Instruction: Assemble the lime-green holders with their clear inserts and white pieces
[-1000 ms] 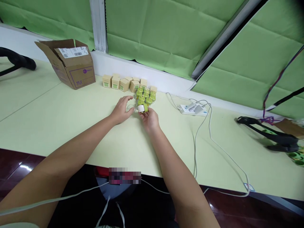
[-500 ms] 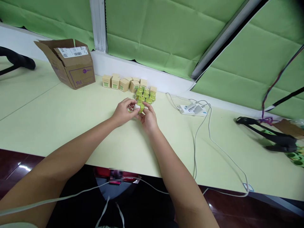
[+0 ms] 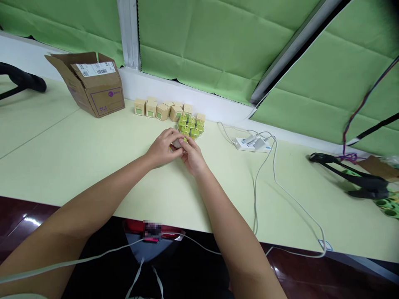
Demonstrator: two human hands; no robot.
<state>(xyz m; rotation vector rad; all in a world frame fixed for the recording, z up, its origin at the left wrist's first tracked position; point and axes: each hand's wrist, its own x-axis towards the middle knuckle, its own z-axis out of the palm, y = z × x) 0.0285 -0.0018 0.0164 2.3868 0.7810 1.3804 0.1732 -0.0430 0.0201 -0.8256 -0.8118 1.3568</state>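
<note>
My left hand (image 3: 162, 148) and my right hand (image 3: 193, 157) meet over the table, both with fingers closed around one small white-and-green round item (image 3: 177, 143). Only its pale rounded side and a bit of green show; the fingers cover the rest, so its exact kind is unclear. Just beyond my fingertips stands a cluster of small jar-like containers with green tops (image 3: 191, 124), some with loops on top. Behind these, several small tan cardboard boxes (image 3: 151, 109) with green-and-white labels line the back of the table.
An open cardboard carton (image 3: 107, 99) stands at the back left. A white power strip (image 3: 254, 144) with plugs and a loose white cable (image 3: 291, 199) lies to the right. Black stands (image 3: 352, 176) sit at both sides. The pale table (image 3: 77, 166) ends in front of me.
My right thumb and fingers have closed further over the item, hiding the green band seen before. The item has turned in my hands; both arms stay in nearly the same place.
</note>
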